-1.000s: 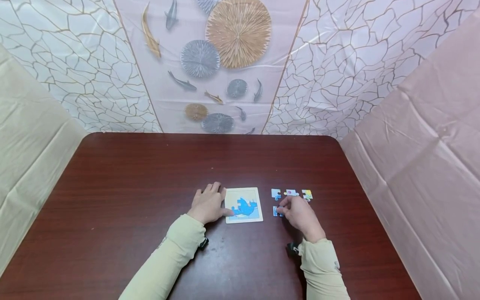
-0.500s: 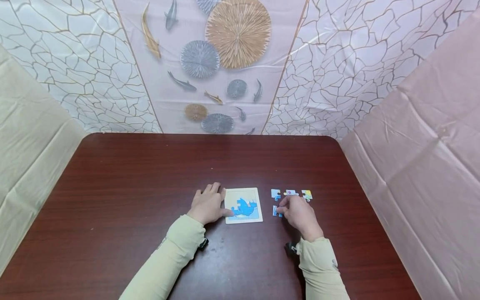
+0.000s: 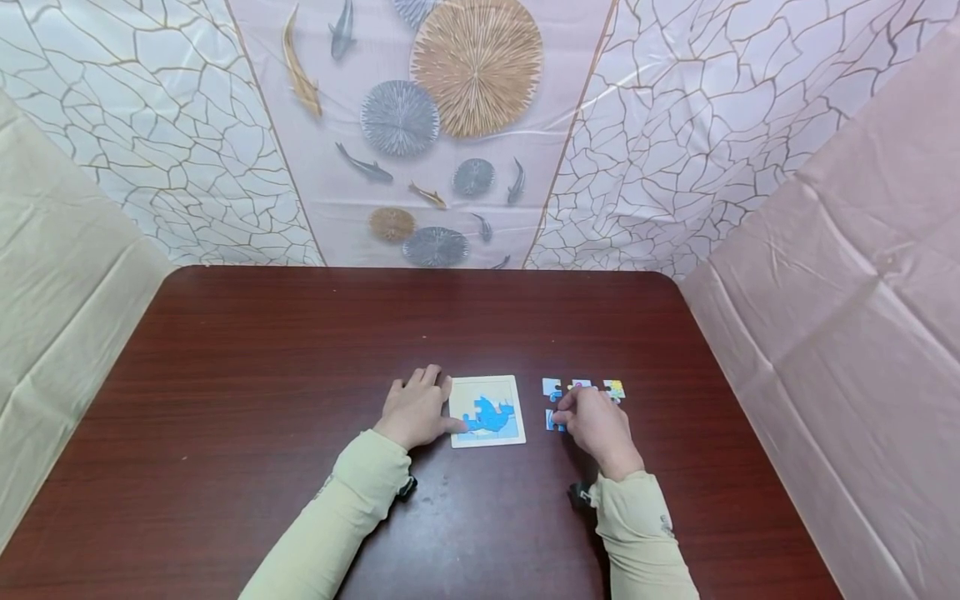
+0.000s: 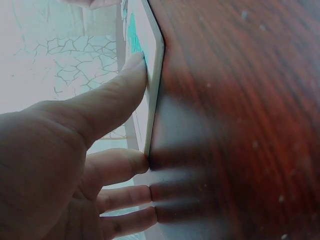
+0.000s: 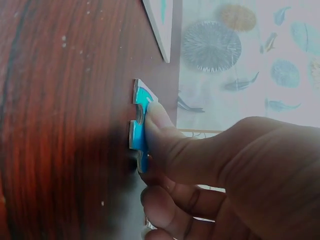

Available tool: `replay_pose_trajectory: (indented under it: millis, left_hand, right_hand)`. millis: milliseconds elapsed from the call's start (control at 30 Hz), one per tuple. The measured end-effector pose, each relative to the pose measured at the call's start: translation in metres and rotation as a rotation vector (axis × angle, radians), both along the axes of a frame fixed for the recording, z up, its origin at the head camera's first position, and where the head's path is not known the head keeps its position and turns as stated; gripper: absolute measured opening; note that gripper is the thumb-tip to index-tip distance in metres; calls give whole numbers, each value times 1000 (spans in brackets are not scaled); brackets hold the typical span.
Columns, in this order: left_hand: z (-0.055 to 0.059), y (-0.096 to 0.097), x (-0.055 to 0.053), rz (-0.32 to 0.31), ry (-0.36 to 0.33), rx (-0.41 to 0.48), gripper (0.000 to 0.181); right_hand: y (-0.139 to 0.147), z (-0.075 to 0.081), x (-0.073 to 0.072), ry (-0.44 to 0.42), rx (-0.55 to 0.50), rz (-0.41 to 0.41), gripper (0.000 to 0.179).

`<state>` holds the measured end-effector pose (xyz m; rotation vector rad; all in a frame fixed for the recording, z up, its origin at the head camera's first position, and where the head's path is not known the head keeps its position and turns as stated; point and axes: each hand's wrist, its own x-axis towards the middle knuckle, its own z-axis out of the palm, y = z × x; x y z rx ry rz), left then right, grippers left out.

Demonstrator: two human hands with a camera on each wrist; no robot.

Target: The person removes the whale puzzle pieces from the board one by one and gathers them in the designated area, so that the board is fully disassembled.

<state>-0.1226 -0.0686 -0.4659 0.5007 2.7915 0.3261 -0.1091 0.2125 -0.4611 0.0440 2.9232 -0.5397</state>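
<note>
My left hand (image 3: 415, 408) lies at the left side of a square puzzle tray (image 3: 521, 412). Its thumb rests over the tray's rim, and the other fingers stretch forward, with fingertips down at the table in the left wrist view. Blue pieces forming part of an animal picture (image 3: 491, 415) fill some of the tray. Right of it, my right hand (image 3: 602, 429) pinches a blue-and-white jigsaw piece (image 5: 138, 134) between thumb and fingers, close over the table. The thumb covers part of that piece.
Behind the right hand lie three more jigsaw pieces in a row: a pale blue one (image 3: 551, 386), a partly hidden one with a pink mark (image 3: 582, 383) and a yellow-patterned one (image 3: 616, 388). The dark red table (image 3: 300, 350) meets patterned cloth walls.
The right hand has shifted very slightly to the left and away from me, along with the pinched jigsaw piece. The left hand and the tray have stayed put.
</note>
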Motion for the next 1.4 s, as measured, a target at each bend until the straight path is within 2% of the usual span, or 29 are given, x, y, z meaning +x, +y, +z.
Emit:
replay_pose_trajectory:
  millis: [433,767,1000,1200,1400]
  left_hand:
    - [-1,-2,-1,4,-1,0,86]
    - [1,-2,1,5,2,-3,86]
    - [0,-1,1,-2,12,4,85]
    - [2,-1,1,-1,13,1,85]
    - [2,1,0,-2,0,-21,86]
  right_hand:
    - [-2,-2,0,3,-6,-17,11]
    - [-4,-4,2,88,-12,28,9]
    - [-10,5,5,112,-136,1,12]
    - [-29,9,2,160,-175,82,19]
    - [-59,1,1,224,-116,225,34]
